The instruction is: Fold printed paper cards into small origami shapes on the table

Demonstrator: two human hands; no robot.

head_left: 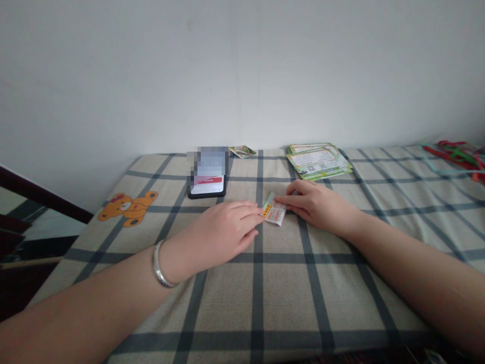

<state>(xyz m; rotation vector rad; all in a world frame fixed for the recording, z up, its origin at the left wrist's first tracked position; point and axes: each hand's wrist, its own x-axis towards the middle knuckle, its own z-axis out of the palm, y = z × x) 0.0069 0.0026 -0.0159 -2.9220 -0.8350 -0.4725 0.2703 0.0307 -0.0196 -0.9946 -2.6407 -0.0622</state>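
A small folded paper leaflet (275, 213), printed in yellow, orange and white, lies on the checked tablecloth between my hands. My left hand (223, 227), with a silver bangle on the wrist, comes from the left with its fingers close together and the tips on the leaflet's left edge. On the other side, my right hand (314, 205) holds the leaflet's right edge, its index finger on top and the thumb side low by the cloth. My left fingertips partly cover the leaflet's edge.
Behind my right hand rests a stack of green-and-white printed leaflets (320, 163). A phone (207, 184) lies at the back left, beside a small folded paper piece (242, 151). An orange bear cutout (129, 208) is near the left edge. Coloured strips (460, 156) lie far right.
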